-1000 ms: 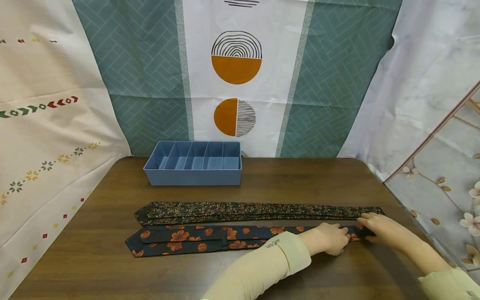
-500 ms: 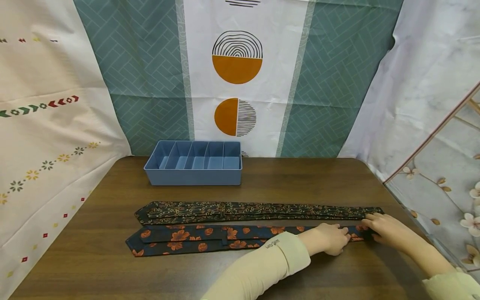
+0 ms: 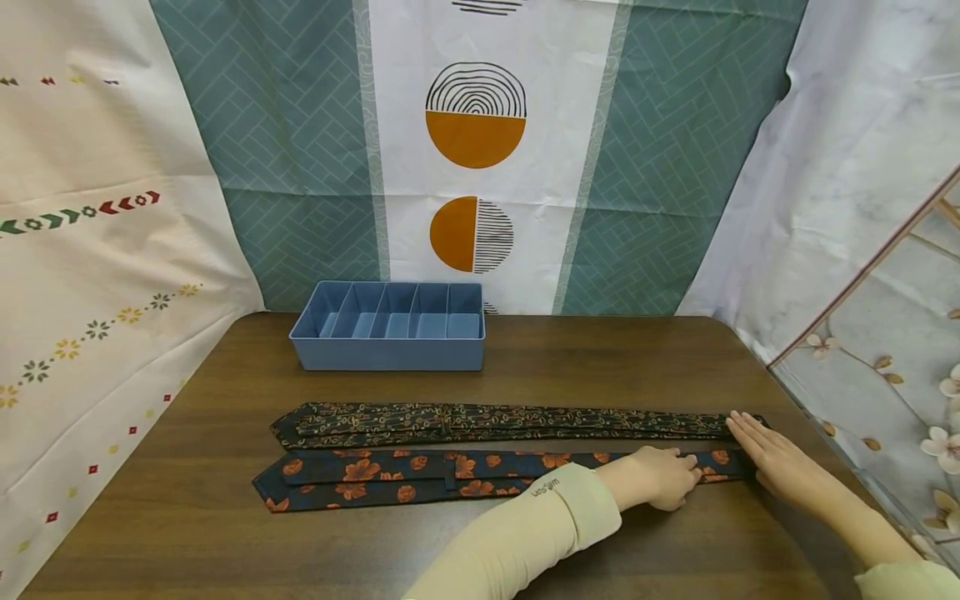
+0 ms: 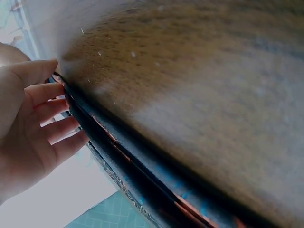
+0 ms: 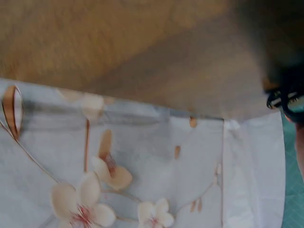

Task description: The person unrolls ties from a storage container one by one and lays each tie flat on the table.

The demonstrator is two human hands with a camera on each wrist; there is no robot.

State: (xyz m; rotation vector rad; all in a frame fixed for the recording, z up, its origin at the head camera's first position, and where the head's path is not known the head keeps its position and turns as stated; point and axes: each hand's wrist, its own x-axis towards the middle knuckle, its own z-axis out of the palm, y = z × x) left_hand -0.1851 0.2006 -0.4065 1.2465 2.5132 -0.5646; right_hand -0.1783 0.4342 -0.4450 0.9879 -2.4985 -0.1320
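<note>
Two neckties lie underside up, side by side across the table. The nearer is a navy necktie with orange flowers (image 3: pixel 360 479); behind it is a black necktie with a small gold pattern (image 3: pixel 495 421). My left hand (image 3: pixel 656 477) rests on the floral necktie towards its narrow end. In the left wrist view its fingers (image 4: pixel 52 111) reach out, tips against the fabric, with the thumb at the edge. My right hand (image 3: pixel 776 462) lies with straight fingers over the narrow ends of both neckties, covering the floral one's tip. The right wrist view shows only a fingertip (image 5: pixel 300 145) beside dark fabric.
A blue box with several compartments (image 3: pixel 390 354) stands at the back left of the wooden table (image 3: pixel 600 358). Patterned cloths hang around the back and sides. The table's right edge runs close beside my right hand, next to a flowered cloth (image 5: pixel 142 166).
My right hand has slid right along the floral necktie, uncovering more of it, and its bent fingers have straightened out flat. The left hand stays where it was.
</note>
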